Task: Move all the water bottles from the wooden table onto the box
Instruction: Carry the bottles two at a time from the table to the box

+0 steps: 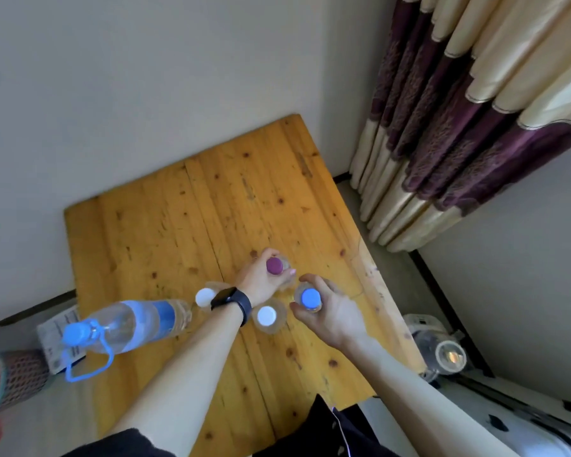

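Head, L grip (261,282) clamped on purple-cap btl (274,266), R grip (332,313) clamped on blue-cap btl (310,298)

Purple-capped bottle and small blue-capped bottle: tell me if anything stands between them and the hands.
Nothing visible does. The left hand grips the purple-capped bottle just below its cap, and the right hand grips the small blue-capped bottle the same way.

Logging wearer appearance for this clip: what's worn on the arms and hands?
No gloves or long sleeves. A black smartwatch and band sit at the wrist of the left hand; the right hand wears nothing. At the bottom edge, dark clothing shows.
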{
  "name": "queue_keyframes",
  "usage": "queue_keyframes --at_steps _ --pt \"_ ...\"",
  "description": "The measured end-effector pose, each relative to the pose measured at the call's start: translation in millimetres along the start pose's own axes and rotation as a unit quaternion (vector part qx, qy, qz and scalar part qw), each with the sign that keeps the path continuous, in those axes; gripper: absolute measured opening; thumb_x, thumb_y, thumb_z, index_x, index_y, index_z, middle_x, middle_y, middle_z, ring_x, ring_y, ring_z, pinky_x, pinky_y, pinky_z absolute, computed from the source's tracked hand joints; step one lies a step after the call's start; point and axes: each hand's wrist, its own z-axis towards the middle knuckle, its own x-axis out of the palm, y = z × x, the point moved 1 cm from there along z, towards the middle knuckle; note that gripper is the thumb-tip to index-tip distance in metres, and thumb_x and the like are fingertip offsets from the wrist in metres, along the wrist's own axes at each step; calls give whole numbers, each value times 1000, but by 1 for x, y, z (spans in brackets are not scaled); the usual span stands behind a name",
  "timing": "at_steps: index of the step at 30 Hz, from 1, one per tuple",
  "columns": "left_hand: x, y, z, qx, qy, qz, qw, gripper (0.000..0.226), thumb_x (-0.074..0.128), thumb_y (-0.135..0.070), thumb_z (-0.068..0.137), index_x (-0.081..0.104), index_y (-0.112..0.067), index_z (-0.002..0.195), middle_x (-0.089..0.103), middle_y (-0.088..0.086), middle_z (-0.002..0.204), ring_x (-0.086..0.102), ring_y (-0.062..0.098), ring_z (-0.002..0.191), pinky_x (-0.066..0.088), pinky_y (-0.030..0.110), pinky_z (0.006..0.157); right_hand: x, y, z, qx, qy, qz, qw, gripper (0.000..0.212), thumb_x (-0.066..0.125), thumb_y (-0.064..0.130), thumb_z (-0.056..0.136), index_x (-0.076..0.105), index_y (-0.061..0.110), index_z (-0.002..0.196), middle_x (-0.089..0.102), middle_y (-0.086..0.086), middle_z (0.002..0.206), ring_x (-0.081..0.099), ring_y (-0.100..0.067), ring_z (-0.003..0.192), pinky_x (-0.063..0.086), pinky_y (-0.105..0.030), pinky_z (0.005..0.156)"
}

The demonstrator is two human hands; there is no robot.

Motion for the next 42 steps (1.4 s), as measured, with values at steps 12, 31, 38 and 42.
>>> queue_keyframes --at_steps 12,31,38,42 --pt "-65 -17 -25 71 -77 -112 988 37 65 -61 86 67 -28 102 73 -9 92 67 10 90 54 32 83 -43 -21 -21 55 -55 65 995 43 49 80 84 52 43 107 71 7 92 69 -17 84 56 -39 75" --pt "-61 -48 -165 297 -79 -215 927 53 73 -74 69 72 -33 104 76 -10 91 72 12 90 59 38 85 -68 54 -268 61 -387 288 874 19 68 48 92 67 29 89 74 -1 74 69 -24 48 58 -41 51" --pt "-3 -69 -239 393 20 -76 916 38 66 -74 70 73 -44 93 75 -17 80 70 5 84 59 37 78 -13 12 -381 156 -486 266 818 30 63 61 83 71 33 87 74 6 76 70 -12 63 60 -49 63" --pt "52 -92 -290 462 89 27 882 47 66 -75 64 75 -39 92 72 -20 76 67 0 77 55 26 73 21 -13 -450 221 -540 245 774 36 58 67 74 72 36 84 74 16 75 70 -5 74 59 -40 72"
